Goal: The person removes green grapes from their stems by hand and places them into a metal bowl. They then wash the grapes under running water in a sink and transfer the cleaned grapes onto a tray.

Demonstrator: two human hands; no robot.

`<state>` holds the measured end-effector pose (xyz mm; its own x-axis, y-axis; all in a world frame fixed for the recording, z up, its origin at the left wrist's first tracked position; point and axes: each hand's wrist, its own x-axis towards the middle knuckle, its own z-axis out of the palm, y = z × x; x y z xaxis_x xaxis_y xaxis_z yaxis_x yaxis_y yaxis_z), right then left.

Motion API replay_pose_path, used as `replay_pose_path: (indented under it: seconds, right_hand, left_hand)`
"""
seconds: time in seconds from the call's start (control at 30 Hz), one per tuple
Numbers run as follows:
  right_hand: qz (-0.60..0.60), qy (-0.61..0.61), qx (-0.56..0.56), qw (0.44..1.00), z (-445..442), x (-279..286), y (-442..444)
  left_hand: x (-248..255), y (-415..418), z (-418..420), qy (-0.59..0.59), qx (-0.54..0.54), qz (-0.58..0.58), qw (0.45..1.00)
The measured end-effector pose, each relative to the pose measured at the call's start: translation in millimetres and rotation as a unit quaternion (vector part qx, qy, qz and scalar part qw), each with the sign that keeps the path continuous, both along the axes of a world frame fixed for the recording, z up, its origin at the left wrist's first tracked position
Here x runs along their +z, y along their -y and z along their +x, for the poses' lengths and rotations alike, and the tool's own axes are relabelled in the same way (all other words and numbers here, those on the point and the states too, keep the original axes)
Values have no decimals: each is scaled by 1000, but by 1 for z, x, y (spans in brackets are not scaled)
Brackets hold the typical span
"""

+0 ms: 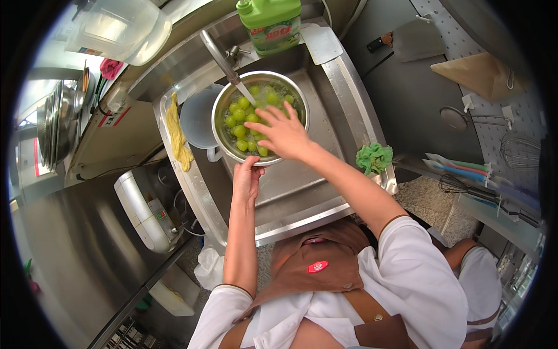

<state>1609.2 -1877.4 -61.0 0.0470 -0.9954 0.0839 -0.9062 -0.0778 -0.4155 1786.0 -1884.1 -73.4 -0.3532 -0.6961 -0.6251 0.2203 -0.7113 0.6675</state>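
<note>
Green grapes float in water inside a round stainless steel bowl, which is held in a metal sink. Water runs from the curved faucet into the bowl. My left hand grips the bowl's near rim, thumb on top. Over the right part of the bowl, my right hand spreads its fingers across the grapes at the water and grasps nothing that I can see. A translucent plastic pitcher stands partly behind the bowl's left side.
A yellow cloth lies on the sink's left ledge, a green scrubbing cloth on its right corner. A green detergent jug stands behind. A silver mixer sits at left. Whisks hang at right; another person's sleeve shows lower right.
</note>
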Motion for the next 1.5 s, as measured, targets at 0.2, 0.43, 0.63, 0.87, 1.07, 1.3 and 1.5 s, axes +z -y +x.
replay_pose_path:
  seconds: [0.2,0.43,0.63,0.87,1.07,1.3,1.5]
  right_hand:
    - [-53,5,-107,993,-24,-3,30]
    - [-82,28,-33,996,7,-41,5]
    - [-132,225,-201,944,1,-32,42]
    - [-110,13,-51,993,15,-52,16]
    - [-95,17,-151,984,-2,-18,45]
    - [-59,-33,12,998,27,-3,7]
    - [-74,-44,-47,995,4,2,40]
  left_hand:
    - [-24,-8,-9,-1,-25,10,1000]
    - [-66,25,31,-27,-12,67,997]
    - [-50,23,28,-54,-41,44,997]
    - [-13,7,-20,-38,12,58,998]
    - [10,-7,-13,9,17,36,999]
    - [-14,-2,5,0,20,-8,1000]
    - [-1,-19,-12,1,11,23,1000]
